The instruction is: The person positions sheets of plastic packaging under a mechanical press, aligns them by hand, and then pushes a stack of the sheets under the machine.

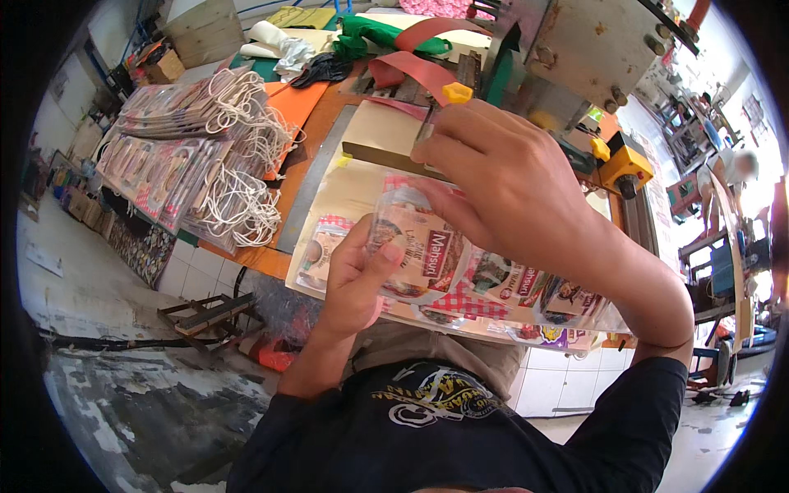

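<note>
A clear plastic sheet printed with food pictures and red checks (481, 308) lies over the near edge of the bench, tilted toward me. My left hand (357, 275) grips its left edge, thumb on top and fingers underneath. Over the sheet's upper part reaches my right hand (509, 168), its fingers curled beside a dark metal bar (390, 160). The right thumb lies by the sheet's top edge; whatever those fingers hold is hidden. Under the sheet is a pale board (325, 201), where another printed piece (320, 246) shows at the left.
Stacked printed plastic bags with white cords (177, 160) cover the bench's left side. A metal press (588, 53) stands at the far right, near a yellow control box (626, 168). Green cloth (378, 37) and red strips (407, 70) lie behind. Another person (727, 177) is farther right.
</note>
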Motion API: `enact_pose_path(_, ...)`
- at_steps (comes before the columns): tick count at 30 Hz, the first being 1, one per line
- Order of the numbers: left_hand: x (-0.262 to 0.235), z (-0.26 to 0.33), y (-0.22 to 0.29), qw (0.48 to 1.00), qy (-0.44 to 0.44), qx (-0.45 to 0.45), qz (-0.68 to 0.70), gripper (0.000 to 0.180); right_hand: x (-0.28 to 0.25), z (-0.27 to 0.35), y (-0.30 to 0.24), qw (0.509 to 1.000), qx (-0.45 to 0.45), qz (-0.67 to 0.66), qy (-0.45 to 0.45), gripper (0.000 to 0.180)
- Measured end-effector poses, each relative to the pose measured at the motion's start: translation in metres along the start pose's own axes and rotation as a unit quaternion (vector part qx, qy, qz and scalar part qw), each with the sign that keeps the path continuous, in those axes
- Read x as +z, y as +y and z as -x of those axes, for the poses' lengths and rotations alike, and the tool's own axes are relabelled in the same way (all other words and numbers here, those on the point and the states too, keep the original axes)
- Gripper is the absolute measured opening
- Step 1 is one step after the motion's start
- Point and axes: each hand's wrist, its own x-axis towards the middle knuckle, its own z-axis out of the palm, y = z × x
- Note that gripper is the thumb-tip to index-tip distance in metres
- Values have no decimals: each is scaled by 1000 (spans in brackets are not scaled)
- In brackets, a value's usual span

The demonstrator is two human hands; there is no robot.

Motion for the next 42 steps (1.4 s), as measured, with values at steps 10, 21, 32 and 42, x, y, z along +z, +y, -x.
enact_pose_path(10,1,-3,1,1000,-2,-3,0,42,20,-29,-5,994,-52,93,-8,8)
enact_pose_path(21,-1,-5,1,1000,-8,-8,-19,41,30,-31,-5,993,-41,114,10,7)
enact_pose_path(32,1,-5,6,997,19,21,-66,38,26,-33,-2,989,41,129,63,9)
enact_pose_path(42,-17,1,16,995,18,38,-89,39,0,-9,11,957,149,221,119,13)
